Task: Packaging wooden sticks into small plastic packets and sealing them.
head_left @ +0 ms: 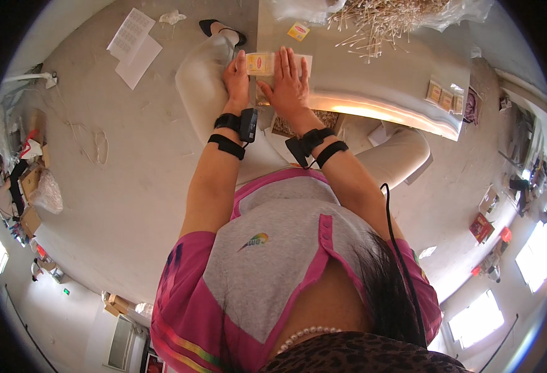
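Note:
A flat clear plastic packet with a yellow label and a red oval (260, 64) lies at the near left edge of the metal-topped table (366, 78). My left hand (236, 82) grips its left end, thumb on top; the fingers beneath are partly hidden. Across the packet's right part rests my right hand (289, 87), palm down, fingers stretched out and thumb apart. Beyond my hands, a small yellow card (298, 31) sits on the tabletop. Black straps with small devices are round both wrists.
A heap of cotton swabs (376, 25) spreads from plastic film at the table's far side. Several small packets (444, 97) lie near its right corner. Below the near edge stands a container (323, 120) of sticks. Paper sheets (138, 53) lie on the floor at left.

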Available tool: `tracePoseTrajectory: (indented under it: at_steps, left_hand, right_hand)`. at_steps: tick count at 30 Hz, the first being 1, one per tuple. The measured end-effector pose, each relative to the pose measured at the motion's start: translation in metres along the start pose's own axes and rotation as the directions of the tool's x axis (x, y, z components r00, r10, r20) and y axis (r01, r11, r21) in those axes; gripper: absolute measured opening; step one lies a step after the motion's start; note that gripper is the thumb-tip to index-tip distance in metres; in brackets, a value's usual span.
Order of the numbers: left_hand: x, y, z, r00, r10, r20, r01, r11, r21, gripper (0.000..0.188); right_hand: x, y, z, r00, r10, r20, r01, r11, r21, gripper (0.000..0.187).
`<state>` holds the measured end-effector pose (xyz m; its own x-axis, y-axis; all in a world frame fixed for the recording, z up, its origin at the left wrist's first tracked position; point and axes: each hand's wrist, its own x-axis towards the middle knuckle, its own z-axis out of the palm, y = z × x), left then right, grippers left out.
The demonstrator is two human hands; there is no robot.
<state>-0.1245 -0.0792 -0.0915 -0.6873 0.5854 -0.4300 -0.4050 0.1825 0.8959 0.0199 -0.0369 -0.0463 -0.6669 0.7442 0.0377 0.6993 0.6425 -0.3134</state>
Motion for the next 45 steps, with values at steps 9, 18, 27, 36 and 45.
tracePoseTrajectory:
  at_steps: [9,18,27,36,45]
  left_hand:
    - [0.011,0.022,-0.020,0.993,0.068,-0.099,-0.092,0.961,-0.260,0.052]
    - [-0.057,0.075,0.066,0.667,0.666,0.335,-0.731,0.494,0.471,0.023]
    - [-0.050,0.035,0.206,0.528,0.437,0.729,-0.843,0.165,0.512,0.025]
    - [-0.044,0.021,0.236,0.653,0.249,0.715,-0.757,0.165,0.633,0.021]
    - [-0.074,0.025,0.173,0.575,0.192,0.795,-0.818,0.152,0.555,0.009]
  right_hand:
    - [-0.016,0.029,-0.019,0.992,-0.079,-0.102,0.102,0.964,0.246,0.082]
    - [-0.067,0.107,-0.043,0.932,0.187,-0.309,-0.106,0.960,0.259,0.042]
    - [-0.043,0.161,-0.062,0.776,0.522,-0.354,-0.390,0.839,0.381,0.020]
    - [-0.021,0.190,-0.066,0.694,0.638,-0.335,-0.432,0.740,0.515,0.012]
    - [-0.040,0.193,-0.068,0.787,0.500,-0.361,-0.325,0.834,0.447,0.013]
